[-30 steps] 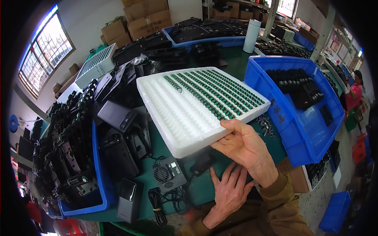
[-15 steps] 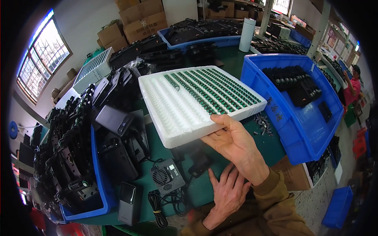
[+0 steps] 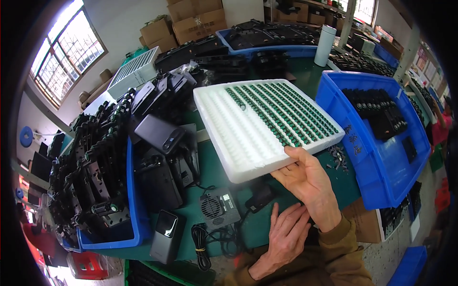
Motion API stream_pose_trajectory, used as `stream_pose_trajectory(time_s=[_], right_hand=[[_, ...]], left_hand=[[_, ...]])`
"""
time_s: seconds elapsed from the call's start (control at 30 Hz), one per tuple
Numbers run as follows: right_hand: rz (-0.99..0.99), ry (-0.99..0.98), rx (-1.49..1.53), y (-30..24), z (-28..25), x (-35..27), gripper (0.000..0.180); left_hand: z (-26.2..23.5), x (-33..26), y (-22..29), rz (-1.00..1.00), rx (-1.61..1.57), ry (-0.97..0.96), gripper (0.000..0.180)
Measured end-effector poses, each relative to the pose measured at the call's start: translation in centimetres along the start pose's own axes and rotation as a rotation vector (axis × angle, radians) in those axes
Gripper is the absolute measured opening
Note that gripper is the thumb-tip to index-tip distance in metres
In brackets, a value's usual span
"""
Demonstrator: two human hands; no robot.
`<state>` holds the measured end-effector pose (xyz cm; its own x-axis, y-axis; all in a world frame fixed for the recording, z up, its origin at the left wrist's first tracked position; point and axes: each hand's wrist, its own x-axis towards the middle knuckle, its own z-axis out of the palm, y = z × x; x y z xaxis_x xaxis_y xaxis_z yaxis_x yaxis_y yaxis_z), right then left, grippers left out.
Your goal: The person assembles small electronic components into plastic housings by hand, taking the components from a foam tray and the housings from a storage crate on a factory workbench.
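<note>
Fig.: right hand (image 3: 309, 183) grips the near edge of a white foam tray (image 3: 265, 125) w/ thumb on top, fingers under; the tray hangs tilted above the green bench (image 3: 214, 167), its far half filled w/ rows of small green parts (image 3: 281, 112), near half empty pockets. Left hand (image 3: 285, 233) lies flat, fingers spread, holding nothing, on the bench at 6 o'clock of the tray. To do this well, judged: keep the tray level so parts stay seated, and add the free hand under the opposite edge, since a one-edge grip lets foam flex. Room: blue bin (image 3: 377, 138) close at 3 o'clock, black housings (image 3: 162, 138) at 9 o'clock, fan unit (image 3: 218, 208) below; open bench is scant, mostly at 6 o'clock.
</note>
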<state>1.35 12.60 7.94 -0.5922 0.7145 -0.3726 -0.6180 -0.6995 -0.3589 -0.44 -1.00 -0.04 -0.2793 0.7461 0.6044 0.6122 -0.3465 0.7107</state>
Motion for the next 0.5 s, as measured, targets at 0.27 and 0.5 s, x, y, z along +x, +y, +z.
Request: stream_pose_trajectory(time_s=[0.27,0.5], right_hand=[[-0.023,-0.035,0.000,-1.0,-0.3,-0.1,0.045],[-0.011,-0.007,-0.015,-1.4,-0.8,0.0,0.044]], left_hand=[[-3.1,1.2,1.3,0.089,0.210,0.151,0.029],[-5.7,3.7,0.7,-0.110,0.478,0.112,0.044]])
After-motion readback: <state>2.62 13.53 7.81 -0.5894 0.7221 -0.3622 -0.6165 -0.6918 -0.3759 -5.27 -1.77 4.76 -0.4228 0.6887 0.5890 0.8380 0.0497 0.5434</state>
